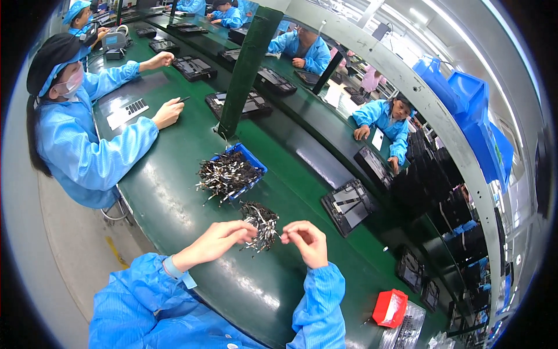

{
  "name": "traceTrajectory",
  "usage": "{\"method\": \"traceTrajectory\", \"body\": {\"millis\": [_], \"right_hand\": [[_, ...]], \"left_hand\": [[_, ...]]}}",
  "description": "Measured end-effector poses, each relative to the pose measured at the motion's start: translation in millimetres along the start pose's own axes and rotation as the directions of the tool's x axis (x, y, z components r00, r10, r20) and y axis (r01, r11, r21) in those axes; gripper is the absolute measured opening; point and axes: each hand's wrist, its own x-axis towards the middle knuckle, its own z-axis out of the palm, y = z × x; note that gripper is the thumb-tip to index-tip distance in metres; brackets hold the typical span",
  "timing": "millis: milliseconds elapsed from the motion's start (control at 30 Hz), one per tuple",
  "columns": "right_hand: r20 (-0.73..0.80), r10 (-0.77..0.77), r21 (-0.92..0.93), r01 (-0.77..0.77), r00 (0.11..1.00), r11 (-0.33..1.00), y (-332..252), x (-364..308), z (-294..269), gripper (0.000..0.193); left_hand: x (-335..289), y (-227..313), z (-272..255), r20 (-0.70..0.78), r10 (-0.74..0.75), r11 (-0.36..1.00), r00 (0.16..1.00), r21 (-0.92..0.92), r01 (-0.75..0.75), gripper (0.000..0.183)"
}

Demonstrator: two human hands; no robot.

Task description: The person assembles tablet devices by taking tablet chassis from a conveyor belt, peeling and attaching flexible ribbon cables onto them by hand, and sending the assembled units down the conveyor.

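A loose pile of small black-and-white cable pieces (261,225) lies on the green table in front of me. My left hand (224,237) reaches to the pile's left edge with its fingers stretched out; no held piece can be made out there. On the right side of the pile, my right hand (308,241) has its thumb and fingertips pinched together. A thin, pale cable piece seems to be between them, too small to see well. Just beyond the pile stands a blue bin (253,158), heaped with the same kind of pieces, some hanging over its rim.
A red bin (390,308) sits near right beside a clear tray (410,326). Flat black device housings (347,205) line the conveyor. A green post (247,72) rises behind the blue bin. Co-workers in blue sit left (87,134) and across (383,125).
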Motion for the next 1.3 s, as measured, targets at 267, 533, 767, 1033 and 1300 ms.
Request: {"method": "traceTrajectory", "body": {"millis": [267,533,767,1033,1300], "right_hand": [[-0.03,-0.025,-0.257,0.016,0.999,0.966,-36,-58,-14,0.01],[0.025,-0.158,-0.521,0.148,0.987,0.84,-75,-103,-12,0.024],[-0.204,-0.372,-0.826,0.045,0.906,0.561,-102,-147,32,0.031],[-0.503,-0.211,-0.572,-0.14,0.838,0.808,-82,-184,35,0.025],[-0.662,0.292,0.513,0.133,0.69,0.848,-68,-211,17,0.013]], "left_hand": [[2,5,27,0.622,-0.176,0.723,0.763,-0.445,0.529,0.041],[-15,53,66,0.828,-0.154,0.795,0.539,-0.22,0.565,0.042],[-30,64,109,0.608,-0.148,0.867,0.78,-0.3,0.398,0.028],[-28,74,142,0.686,0.045,0.998,0.726,-0.005,-0.057,0.028],[-27,65,160,0.759,-0.028,0.993,0.65,-0.055,0.108,0.036]]}}
